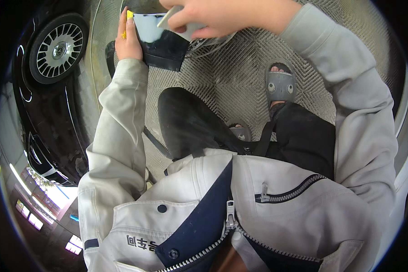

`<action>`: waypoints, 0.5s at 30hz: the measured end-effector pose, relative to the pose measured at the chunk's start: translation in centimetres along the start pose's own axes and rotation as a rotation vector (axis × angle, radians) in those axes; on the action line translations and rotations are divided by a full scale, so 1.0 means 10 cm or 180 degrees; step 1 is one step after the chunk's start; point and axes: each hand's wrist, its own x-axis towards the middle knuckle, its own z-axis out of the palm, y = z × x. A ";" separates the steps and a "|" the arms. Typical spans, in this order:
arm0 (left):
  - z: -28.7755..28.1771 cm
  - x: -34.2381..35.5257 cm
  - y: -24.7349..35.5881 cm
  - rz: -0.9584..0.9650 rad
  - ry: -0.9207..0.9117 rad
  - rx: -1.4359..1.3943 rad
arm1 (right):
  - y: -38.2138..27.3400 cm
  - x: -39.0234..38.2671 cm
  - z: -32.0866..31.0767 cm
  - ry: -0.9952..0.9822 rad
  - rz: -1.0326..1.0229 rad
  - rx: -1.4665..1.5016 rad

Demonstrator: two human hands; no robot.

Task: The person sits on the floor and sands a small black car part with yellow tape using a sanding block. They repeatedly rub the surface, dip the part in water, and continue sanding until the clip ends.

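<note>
At the top of the head view, my left hand [129, 43] is closed on the left edge of a glossy black panel [163, 50]. Part of the panel's upper area looks whitish-blue; I cannot tell if that is a coating or a reflection. Something yellow [130, 14] sits by the thumb tip at the panel's corner, and another yellow bit shows at a finger. My right hand [204, 18] reaches across from the right, fingers pinched round a thin, pale, flat-edged pad [170, 18], which lies over the panel's upper right part. The panel's far edge is partly out of frame.
To the left stands a black car [47, 118] with a multi-spoke wheel [59, 50]. Below my arms are my knees in black trousers [190, 118] and a grey slipper [281, 84] on the ribbed floor grating [240, 68]. A clear bag-like sheet [213, 45] appears behind the panel.
</note>
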 end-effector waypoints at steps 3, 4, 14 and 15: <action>0.00 0.00 0.01 -0.0065 -0.0056 -0.0121 | -0.04 0.03 0.10 -0.0054 -0.0099 -0.0249; -0.01 0.00 0.02 -0.0177 -0.0105 -0.0199 | -0.06 0.05 0.16 0.0011 -0.0167 -0.0235; -0.02 -0.02 0.06 -0.0141 -0.0057 0.0185 | -0.15 0.04 0.22 -0.0345 -0.0157 -0.0397; -0.03 -0.01 0.06 -0.0134 -0.0070 0.0103 | -0.20 0.10 0.32 -0.0426 -0.0214 -0.0421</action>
